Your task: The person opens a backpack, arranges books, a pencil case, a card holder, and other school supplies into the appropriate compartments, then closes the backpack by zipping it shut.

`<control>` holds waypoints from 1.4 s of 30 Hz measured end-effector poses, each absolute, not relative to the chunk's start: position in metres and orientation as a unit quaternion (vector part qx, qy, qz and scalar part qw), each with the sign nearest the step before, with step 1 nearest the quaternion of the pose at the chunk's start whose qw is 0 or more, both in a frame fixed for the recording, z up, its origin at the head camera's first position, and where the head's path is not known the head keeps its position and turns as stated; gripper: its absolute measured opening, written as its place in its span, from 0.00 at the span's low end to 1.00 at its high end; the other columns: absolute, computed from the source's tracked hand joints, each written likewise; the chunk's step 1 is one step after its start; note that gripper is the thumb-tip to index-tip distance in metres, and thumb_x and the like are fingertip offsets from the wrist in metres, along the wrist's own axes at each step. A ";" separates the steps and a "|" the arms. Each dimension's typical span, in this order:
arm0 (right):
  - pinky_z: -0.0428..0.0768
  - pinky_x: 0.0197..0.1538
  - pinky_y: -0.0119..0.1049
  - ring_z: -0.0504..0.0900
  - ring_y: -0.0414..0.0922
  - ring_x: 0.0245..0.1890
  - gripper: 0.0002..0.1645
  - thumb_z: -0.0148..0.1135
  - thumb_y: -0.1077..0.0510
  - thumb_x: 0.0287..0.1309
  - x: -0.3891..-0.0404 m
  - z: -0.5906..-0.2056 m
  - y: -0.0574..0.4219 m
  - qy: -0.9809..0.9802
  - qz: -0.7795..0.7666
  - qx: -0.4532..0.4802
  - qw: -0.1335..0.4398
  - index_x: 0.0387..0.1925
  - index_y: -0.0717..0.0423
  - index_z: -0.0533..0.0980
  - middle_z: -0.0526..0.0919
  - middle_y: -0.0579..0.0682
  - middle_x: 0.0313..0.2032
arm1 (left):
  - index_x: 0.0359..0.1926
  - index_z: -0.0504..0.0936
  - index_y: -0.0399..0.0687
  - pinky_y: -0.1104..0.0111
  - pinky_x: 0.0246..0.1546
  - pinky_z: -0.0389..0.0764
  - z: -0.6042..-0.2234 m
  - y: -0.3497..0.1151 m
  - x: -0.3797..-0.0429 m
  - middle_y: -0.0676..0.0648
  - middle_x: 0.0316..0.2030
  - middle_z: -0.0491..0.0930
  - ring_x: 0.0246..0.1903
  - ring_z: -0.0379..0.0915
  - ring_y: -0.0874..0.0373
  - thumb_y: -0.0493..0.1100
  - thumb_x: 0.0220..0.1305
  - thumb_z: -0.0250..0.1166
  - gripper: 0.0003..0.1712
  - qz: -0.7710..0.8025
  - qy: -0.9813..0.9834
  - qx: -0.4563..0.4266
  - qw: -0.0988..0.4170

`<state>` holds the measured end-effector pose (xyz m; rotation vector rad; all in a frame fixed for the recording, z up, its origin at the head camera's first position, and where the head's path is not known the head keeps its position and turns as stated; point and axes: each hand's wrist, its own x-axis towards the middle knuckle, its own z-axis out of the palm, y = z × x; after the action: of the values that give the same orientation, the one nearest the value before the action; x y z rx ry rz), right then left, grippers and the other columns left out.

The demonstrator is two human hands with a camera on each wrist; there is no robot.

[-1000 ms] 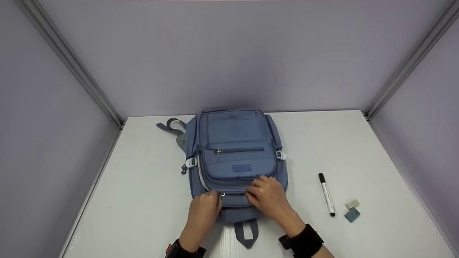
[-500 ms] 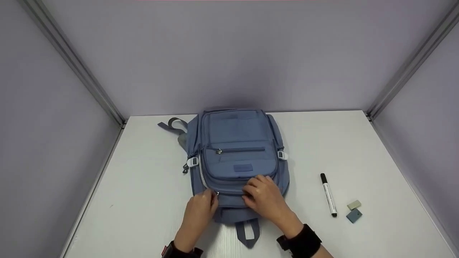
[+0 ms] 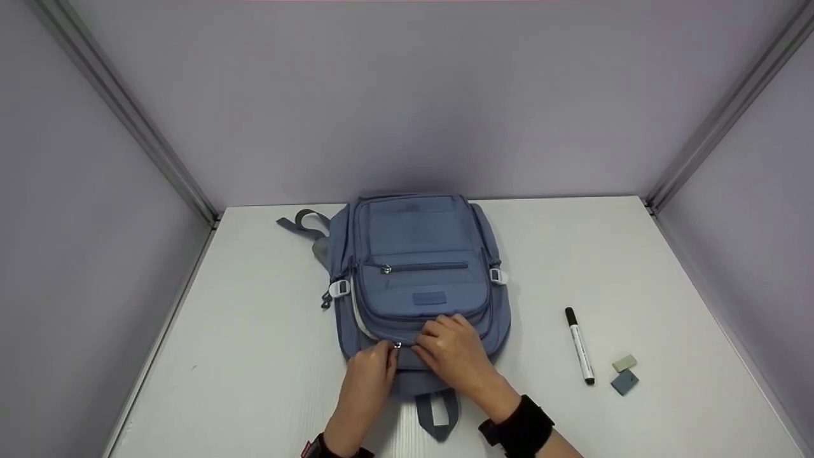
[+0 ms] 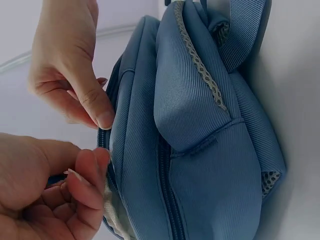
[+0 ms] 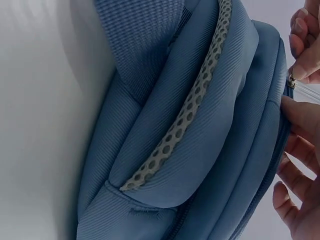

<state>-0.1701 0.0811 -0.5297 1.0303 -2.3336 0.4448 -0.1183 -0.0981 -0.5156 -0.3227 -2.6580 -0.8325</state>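
A blue backpack (image 3: 420,229) lies front up, its grab loop (image 3: 439,416) toward the person. At its near end, my left hand (image 3: 370,378) pinches a metal zipper pull (image 5: 291,80) on the front compartment. Just right of it, my right hand (image 3: 453,356) grips the fabric edge along the same zipper, thumb on the near side. Pale lining (image 4: 116,212) shows in the parted zipper left of the left hand. In the left wrist view both hands' fingertips come close together at the zipper line. The curled fingers hide part of the pull.
On the white table (image 3: 267,356) to the right lie a black-and-white marker (image 3: 580,346), a pale green block (image 3: 624,363) and a dark teal block (image 3: 624,382). A grey strap (image 3: 305,222) sticks out at the bag's far left. Grey panels enclose the table.
The left hand, pinching the zipper pull, first shifted slightly left, then back right. The right hand slid left along the zipper edge, so the hands are now closer together.
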 end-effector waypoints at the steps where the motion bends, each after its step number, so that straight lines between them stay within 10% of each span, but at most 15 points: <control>1: 0.71 0.34 0.39 0.77 0.43 0.30 0.07 0.74 0.52 0.52 -0.170 -0.530 0.081 -0.866 0.166 0.384 0.275 0.25 0.49 0.85 0.79 0.42 0.28 | 0.28 0.79 0.39 0.65 0.18 0.75 -0.516 -0.098 -0.118 0.47 0.21 0.80 0.19 0.78 0.56 0.31 0.59 0.68 0.07 -0.292 -0.935 -0.110 0.165; 25: 0.73 0.37 0.41 0.77 0.45 0.31 0.08 0.75 0.53 0.50 -0.170 -0.529 0.082 -0.864 0.185 0.374 0.280 0.21 0.50 0.85 0.80 0.43 0.26 | 0.23 0.81 0.38 0.67 0.15 0.72 -0.520 -0.133 -0.127 0.50 0.15 0.76 0.14 0.71 0.61 0.28 0.51 0.69 0.06 -0.255 -0.923 -0.105 0.269; 42: 0.72 0.37 0.41 0.76 0.44 0.31 0.09 0.74 0.54 0.51 -0.169 -0.531 0.082 -0.866 0.184 0.375 0.276 0.20 0.49 0.84 0.78 0.43 0.26 | 0.18 0.78 0.38 0.63 0.14 0.72 -0.524 -0.157 -0.155 0.47 0.14 0.75 0.13 0.71 0.56 0.30 0.55 0.67 0.11 -0.230 -0.946 -0.042 0.225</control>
<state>-0.1691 0.0823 -0.5306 1.0082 -2.3266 0.4943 -0.1552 -0.1574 -0.5241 -0.1162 -2.6094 -0.6349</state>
